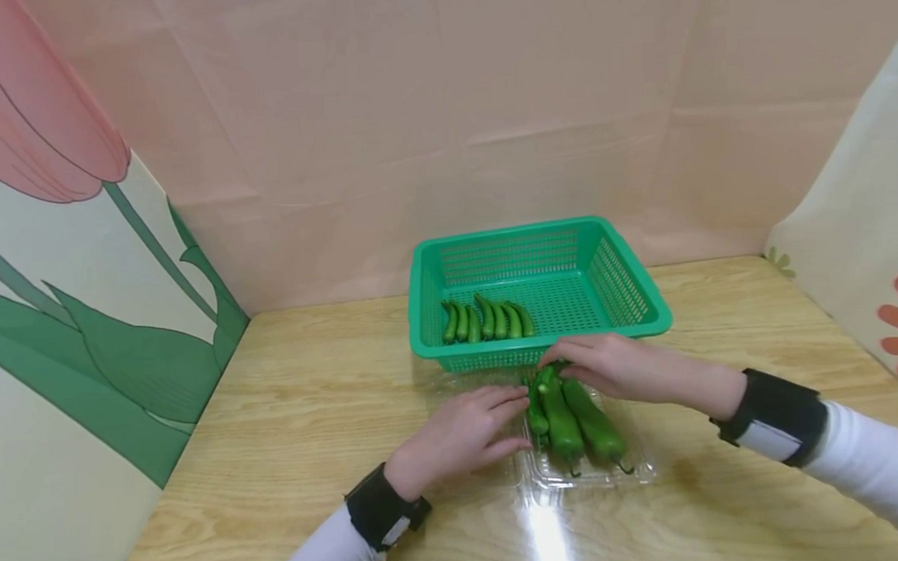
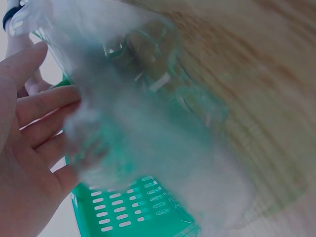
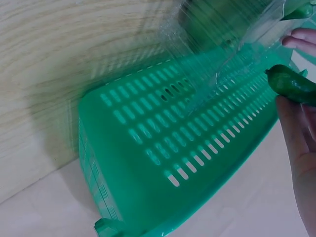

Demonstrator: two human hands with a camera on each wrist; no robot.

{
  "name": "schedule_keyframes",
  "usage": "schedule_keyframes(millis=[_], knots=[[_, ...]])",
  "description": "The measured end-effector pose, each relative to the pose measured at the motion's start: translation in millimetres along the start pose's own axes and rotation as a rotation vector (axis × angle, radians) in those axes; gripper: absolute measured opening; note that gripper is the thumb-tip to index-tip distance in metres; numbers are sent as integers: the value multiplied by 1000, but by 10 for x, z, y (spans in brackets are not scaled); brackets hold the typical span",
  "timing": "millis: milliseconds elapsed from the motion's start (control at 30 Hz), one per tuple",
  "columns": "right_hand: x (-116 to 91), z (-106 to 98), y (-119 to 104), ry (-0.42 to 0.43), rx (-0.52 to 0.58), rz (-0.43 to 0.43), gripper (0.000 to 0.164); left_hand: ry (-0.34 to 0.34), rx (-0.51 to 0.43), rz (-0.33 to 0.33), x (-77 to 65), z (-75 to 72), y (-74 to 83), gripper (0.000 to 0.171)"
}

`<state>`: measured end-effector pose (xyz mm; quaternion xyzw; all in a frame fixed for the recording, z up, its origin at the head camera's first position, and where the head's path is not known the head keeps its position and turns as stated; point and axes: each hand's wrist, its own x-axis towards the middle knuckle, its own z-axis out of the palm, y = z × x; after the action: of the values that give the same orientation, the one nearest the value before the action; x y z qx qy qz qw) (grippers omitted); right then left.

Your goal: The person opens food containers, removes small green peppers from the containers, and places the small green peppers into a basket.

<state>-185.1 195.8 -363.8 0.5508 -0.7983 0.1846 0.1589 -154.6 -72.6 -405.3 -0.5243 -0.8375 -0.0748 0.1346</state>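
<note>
In the head view, several large green peppers (image 1: 562,429) lie side by side in a clear plastic clamshell box (image 1: 641,472), stems toward the person. My right hand (image 1: 615,364) reaches over their far ends, fingers bent down. A green pepper (image 3: 294,85) shows against its thumb and fingers in the right wrist view, and the hand appears to pinch it. My left hand (image 1: 465,433) is at the box's left side, fingers extended and fingertips beside the leftmost pepper (image 1: 537,418). Clear plastic (image 2: 158,84) blurs much of the left wrist view.
Behind the box stands a green plastic basket (image 1: 627,278) with slotted walls. Several small slender green peppers (image 1: 487,319) lie in a row at its left front. The wooden table (image 1: 305,409) meets a pink cloth backdrop (image 1: 326,153) at the back.
</note>
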Motion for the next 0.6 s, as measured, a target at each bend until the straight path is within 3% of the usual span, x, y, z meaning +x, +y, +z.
schedule_keyframes(millis=[133,333,600], knots=[[32,-31,9,13,0,11,24,2,1,1,0,4,-5,56],[95,-79,35,32,-11,21,45,-4,5,0,-3,-1,-1,56],[178,-139,98,29,-14,64,41,-15,8,-7,-2,2,-4,56]])
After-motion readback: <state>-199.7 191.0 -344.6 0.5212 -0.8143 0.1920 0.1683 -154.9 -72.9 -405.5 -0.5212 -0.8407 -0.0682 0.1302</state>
